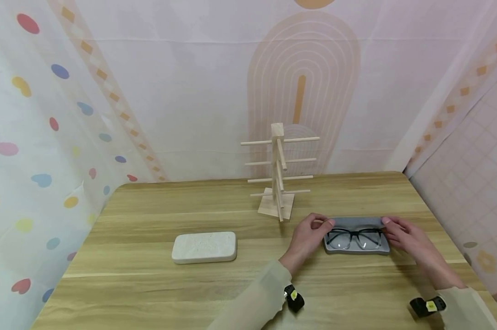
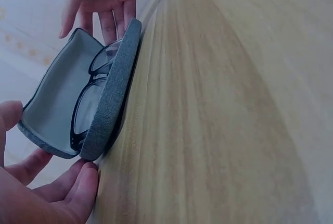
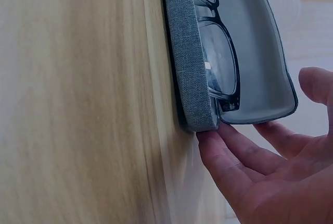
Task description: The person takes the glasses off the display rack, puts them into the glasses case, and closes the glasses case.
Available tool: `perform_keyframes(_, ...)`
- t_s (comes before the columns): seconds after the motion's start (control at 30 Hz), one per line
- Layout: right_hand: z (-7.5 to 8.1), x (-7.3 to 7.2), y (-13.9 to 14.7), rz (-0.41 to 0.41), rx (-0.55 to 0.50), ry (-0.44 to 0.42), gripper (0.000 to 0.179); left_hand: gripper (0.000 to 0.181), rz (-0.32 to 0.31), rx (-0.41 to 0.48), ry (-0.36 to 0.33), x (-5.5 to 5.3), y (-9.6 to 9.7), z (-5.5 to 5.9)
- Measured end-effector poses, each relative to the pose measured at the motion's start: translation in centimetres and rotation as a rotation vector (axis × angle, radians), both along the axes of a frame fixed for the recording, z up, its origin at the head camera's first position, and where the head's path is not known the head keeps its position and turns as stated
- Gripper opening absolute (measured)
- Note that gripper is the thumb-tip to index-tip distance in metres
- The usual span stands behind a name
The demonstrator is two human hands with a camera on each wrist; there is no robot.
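A grey fabric-covered glasses case (image 1: 357, 251) lies with its lid raised on the table. Black-framed eyeglasses (image 1: 354, 238) with clear lenses sit inside it. My left hand (image 1: 307, 236) holds the case at its left end, thumb at the lid's edge and fingers around the end, as the left wrist view shows. At the other end is my right hand (image 1: 411, 239). Its fingers (image 3: 242, 153) touch the case's end near the hinge, and its thumb stands off from the lid in the right wrist view.
A pale, closed, rounded case (image 1: 204, 247) lies on the table (image 1: 129, 284) to the left. Behind the hands stands a wooden rack (image 1: 277, 169) with several thin pegs on a square base. A patterned curtain (image 1: 182, 91) hangs along the table's back edge.
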State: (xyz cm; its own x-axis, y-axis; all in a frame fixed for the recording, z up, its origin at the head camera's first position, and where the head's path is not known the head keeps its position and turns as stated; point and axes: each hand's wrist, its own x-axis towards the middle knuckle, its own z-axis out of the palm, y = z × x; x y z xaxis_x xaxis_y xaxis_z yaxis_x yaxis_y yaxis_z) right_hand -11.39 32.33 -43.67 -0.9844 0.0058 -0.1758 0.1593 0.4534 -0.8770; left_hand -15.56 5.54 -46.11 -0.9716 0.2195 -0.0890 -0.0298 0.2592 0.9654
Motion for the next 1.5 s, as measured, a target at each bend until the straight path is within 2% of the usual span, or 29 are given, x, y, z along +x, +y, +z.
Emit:
perform_keyframes(0.27, -0.4, -0.1, 0.2, 0.031, -0.013, 0.036, 0.062, 0.032, -0.047, -0.028, -0.015, -0.1, -0.4, 0.4)
perform_keyframes(0.43, -0.4, 0.0, 0.9, 0.119, -0.046, 0.057, 0.060, 0.031, -0.058, -0.025, -0.036, -0.1, -0.5, 0.5)
perform_keyframes(0.6, 0.1, -0.2, 1.8, 0.216, -0.054, 0.069, 0.056, 0.030, -0.061, 0.025, -0.066, -0.1, -0.5, 0.5)
perform_keyframes(0.7, 0.3, -0.3, 2.3, 0.248, -0.062, 0.048, 0.055, 0.031, -0.073, 0.084, -0.081, -0.1, -0.6, 0.4)
perform_keyframes(0.83, 0.3, -0.5, 2.6, 0.266, -0.087, 0.024, 0.053, 0.033, -0.087, 0.146, -0.090, -0.1, -0.8, 0.2)
perform_keyframes(1.0, 0.4, -0.5, 2.9, 0.274, -0.071, 0.022, 0.053, 0.034, -0.092, 0.175, -0.094, -0.1, -1.0, 0.1)
perform_keyframes(1.3, 0.1, -0.5, 3.3, 0.306, -0.064, 0.066, 0.049, 0.033, -0.118, 0.176, -0.079, -0.1, -1.2, 0.1)
perform_keyframes(1.5, -0.2, -0.6, 3.5, 0.297, -0.044, 0.055, 0.047, 0.033, -0.152, 0.174, -0.069, 0.0, -1.4, 0.1)
